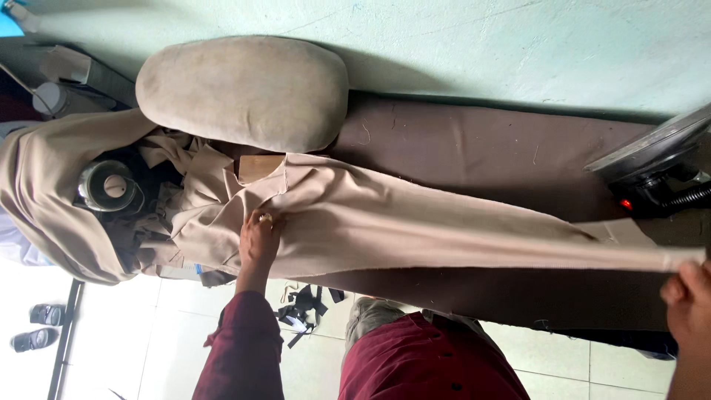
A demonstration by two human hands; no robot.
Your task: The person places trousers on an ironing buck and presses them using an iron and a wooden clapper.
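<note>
— Two hands on one cloth [415, 222]? Where does it lie?
— Stretched along the brown desk [481, 148], long axis running hand to hand.
— Left hand [259, 237]?
— Flat on the bunched end by the pad [244, 92], fingers spread and pressing, not gripping.
— Right hand [689, 304]?
— At the far narrow tip, fingers pinched on the cloth's edge, near the iron [652, 159].
</note>
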